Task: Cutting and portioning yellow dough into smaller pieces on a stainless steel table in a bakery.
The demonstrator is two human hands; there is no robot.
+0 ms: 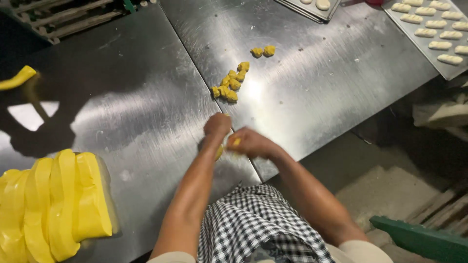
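In the head view, the left hand (217, 125) and the right hand (249, 142) are seen close together over the front edge of a steel counter (146, 97). A small yellow dough piece (236, 142) is pinched in the fingers of the right hand, just beside the left wrist. The left hand is curled into a loose fist; whether anything is gripped inside it cannot be told, though a sliver of yellow shows beneath its wrist.

Just beyond the hands, a cluster of small yellow dough lumps (230, 84) is laid on the counter, and two more lumps (263, 50) lie a little farther back. At the near left, a big block of yellow dough slabs (53, 204) stands on the counter, well apart from the hands. A yellow dough strip (17, 78) is seen at the far left edge. At the upper right, a metal tray (414, 44) is filled with rows of pale shaped dough pieces (429, 24). A checked apron (253, 224) is visible below the arms.
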